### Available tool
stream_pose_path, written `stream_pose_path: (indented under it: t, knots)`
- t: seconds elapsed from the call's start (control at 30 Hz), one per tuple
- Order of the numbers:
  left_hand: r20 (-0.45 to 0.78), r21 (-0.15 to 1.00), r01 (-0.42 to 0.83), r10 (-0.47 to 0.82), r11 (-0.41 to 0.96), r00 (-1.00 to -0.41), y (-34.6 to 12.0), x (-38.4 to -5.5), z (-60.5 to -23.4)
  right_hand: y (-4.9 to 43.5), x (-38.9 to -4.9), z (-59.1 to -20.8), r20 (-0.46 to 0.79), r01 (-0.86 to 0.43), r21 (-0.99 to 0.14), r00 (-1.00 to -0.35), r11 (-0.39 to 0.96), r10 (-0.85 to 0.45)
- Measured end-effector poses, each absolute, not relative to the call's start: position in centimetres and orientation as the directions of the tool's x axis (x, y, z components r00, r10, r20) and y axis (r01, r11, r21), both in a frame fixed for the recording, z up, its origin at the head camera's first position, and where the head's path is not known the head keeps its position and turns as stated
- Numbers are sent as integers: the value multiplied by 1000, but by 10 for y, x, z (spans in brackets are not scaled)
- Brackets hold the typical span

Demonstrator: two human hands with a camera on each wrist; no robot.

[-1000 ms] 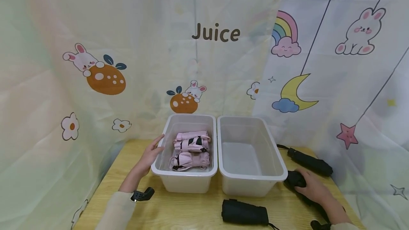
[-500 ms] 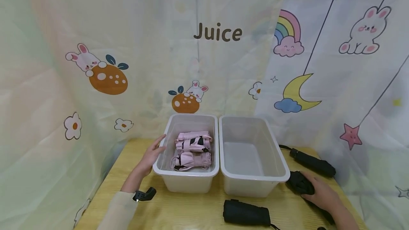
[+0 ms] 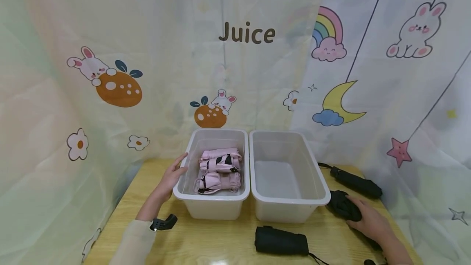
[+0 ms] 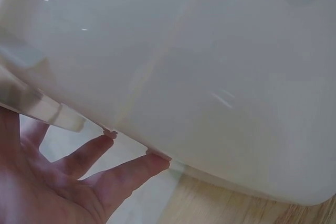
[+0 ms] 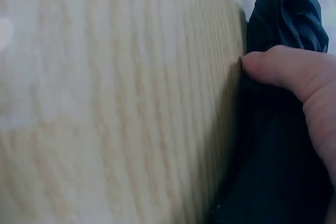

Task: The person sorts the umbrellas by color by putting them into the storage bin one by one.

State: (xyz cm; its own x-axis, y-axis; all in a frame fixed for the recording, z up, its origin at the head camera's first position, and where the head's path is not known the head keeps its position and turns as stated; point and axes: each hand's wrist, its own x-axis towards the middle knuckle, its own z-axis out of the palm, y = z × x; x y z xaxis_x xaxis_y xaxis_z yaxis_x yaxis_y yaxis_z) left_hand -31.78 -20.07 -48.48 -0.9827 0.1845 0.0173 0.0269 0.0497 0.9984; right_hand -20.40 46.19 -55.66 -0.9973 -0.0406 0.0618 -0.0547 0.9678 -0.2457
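Observation:
Pink folded umbrellas (image 3: 220, 182), some with black patches, lie in the left white bin (image 3: 213, 209). My left hand (image 3: 171, 179) rests on that bin's left side, its fairly straight fingers (image 4: 131, 174) touching the outer wall under the rim. Right of the other white bin (image 3: 287, 212), my right hand (image 3: 371, 222) grips a black folded umbrella (image 3: 344, 207) near its gathered end. In the right wrist view the thumb (image 5: 278, 66) presses across the black cloth, close over the wooden table; the other fingers are hidden.
A second black folded umbrella (image 3: 281, 241) lies in front of the right bin, its strap toward the right. Another black umbrella (image 3: 357, 182) lies at the table's back right. The wooden table (image 3: 206, 240) is backed by a printed curtain (image 3: 165, 72).
My right hand has shifted slightly right and toward me, and more of the black umbrella's gathered end shows. My left hand has stayed on the bin.

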Motion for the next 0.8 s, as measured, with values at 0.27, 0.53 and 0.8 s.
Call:
stream_pose_path:
  t: [0.27,0.53,0.8]
  knots:
    - [-3,998,10,186,66,-983,-199,-316,-483,473,-208,-539,229,-189,-375,-967,908,-107]
    - [-5,998,5,191,55,-981,-202,-318,-478,473,-225,-471,387,-345,-272,-894,898,-226]
    - [6,999,15,184,45,-983,-202,-318,-482,448,-241,-404,344,-352,-244,-902,904,-259]
